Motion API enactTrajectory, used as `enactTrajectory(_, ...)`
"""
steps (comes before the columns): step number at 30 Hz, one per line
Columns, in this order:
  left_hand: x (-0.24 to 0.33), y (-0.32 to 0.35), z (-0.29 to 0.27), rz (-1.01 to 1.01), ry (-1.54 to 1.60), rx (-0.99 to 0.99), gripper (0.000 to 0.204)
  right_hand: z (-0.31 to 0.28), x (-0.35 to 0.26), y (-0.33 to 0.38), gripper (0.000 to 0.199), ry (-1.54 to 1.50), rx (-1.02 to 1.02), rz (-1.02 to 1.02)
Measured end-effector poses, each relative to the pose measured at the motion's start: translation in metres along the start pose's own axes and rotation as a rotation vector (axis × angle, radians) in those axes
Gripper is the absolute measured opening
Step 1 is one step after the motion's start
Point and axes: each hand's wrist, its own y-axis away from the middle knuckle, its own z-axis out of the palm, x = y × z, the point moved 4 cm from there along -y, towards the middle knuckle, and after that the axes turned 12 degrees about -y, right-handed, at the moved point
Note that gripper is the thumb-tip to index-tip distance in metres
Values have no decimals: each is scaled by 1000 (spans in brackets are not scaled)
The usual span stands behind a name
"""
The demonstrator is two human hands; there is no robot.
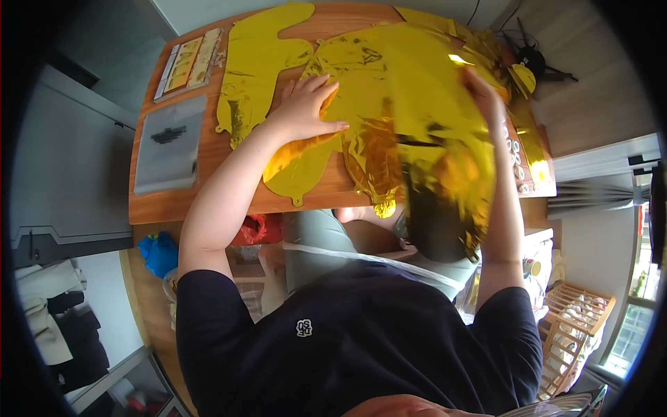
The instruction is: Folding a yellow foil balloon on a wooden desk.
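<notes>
Flat, uninflated gold foil balloons cover much of the wooden table. My left hand rests with its fingers spread on a gold foil balloon near the table's middle. On the right, my right hand grips the edge of a raised foil balloon; its fingertips are partly hidden by the foil. That balloon hangs down past the front edge toward my lap, its lower part blurred. Another curved foil balloon lies flat to the left of my left hand.
At the table's left lie a clear plastic sleeve and a printed packet. Small white rings sit by the right edge, and a black stand is behind them. A red bag is below the front edge.
</notes>
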Motion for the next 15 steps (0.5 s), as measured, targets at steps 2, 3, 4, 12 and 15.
enactTrajectory(2,-6,9,1,-35,-42,-51,100,63,17,-3,28,-111,87,515)
enactTrajectory(3,1,7,-10,-32,-10,-94,98,78,30,-11,31,-329,-36,492)
enactTrajectory(4,1,0,-5,-28,-17,-70,98,75,35,-20,28,-10,-158,408)
enactTrajectory(12,8,-2,-7,-27,18,-174,97,57,49,-19,51,614,-56,-54)
enactTrajectory(15,0,11,-3,-40,25,-151,98,98,16,29,56,921,-317,-216)
